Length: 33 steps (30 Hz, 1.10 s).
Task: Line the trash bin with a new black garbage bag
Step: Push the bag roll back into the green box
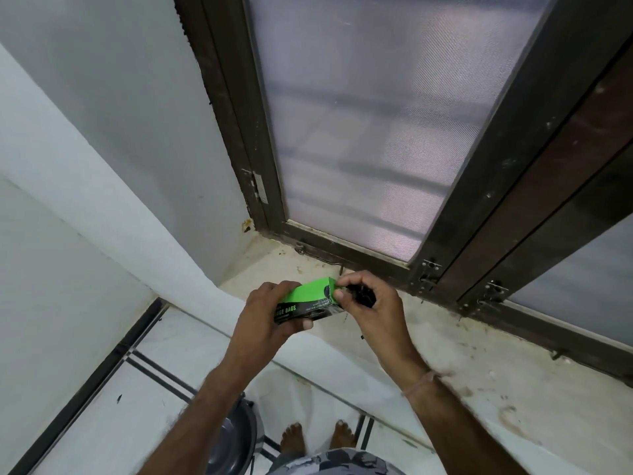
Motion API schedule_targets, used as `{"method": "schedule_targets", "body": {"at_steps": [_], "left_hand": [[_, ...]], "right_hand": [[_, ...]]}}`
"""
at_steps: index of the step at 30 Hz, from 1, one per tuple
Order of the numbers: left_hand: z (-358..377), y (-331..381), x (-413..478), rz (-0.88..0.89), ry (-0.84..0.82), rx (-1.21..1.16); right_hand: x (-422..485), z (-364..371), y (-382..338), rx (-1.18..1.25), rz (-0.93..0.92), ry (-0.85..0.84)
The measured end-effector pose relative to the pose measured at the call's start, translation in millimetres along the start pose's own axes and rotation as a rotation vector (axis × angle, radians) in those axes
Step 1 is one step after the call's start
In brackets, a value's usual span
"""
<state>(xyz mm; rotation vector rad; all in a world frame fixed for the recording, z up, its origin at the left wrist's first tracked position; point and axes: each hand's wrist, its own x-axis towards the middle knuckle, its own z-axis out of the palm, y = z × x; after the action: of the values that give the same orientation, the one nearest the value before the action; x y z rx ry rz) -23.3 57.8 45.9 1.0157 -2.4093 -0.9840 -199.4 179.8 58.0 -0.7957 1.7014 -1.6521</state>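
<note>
Over the sill (445, 354), near the lower left corner of the window (359, 132), your left hand (270, 313) grips a green box (308, 296), fingers wrapped round its left end. The lettering "BAGS" shows on its near face. Your right hand (373, 303) meets the box's right end, its fingers curled round a crumpled black bag (361, 293) and its thumb tip touching the box. Whether the bag is wholly out of the box cannot be told. Low and near, just left of your bare feet (291, 437), the metal bin (236, 437) stands on the tiled floor (102, 423), partly hidden by your left forearm.
</note>
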Motion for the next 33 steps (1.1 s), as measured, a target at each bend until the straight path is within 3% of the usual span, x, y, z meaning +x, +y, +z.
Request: {"method": "schedule_targets", "body": {"at_steps": [3, 6, 10, 13, 23, 33], "left_hand": [[-3, -4, -2, -0.022, 0.010, -0.008], [-6, -7, -2, -0.047, 0.014, -0.041], [-8, -9, -2, -0.036, 0.006, -0.021], [-10, -9, -1, -0.023, 0.005, -0.001], [-18, -16, 7, 0.030, -0.057, 0.091], [-20, -9, 10, 0.027, -0.085, 0.109]], "right_hand": [[-2, -3, 1, -0.031, -0.017, -0.038], [-2, -10, 7, -0.123, 0.065, 0.084], [-1, -19, 5, 0.175, 0.321, -0.007], [1, -24, 2, 0.286, 0.275, -0.087], [8, -29, -13, 0.195, 0.191, -0.358], [13, -19, -10, 0.033, 0.120, -0.290]]}}
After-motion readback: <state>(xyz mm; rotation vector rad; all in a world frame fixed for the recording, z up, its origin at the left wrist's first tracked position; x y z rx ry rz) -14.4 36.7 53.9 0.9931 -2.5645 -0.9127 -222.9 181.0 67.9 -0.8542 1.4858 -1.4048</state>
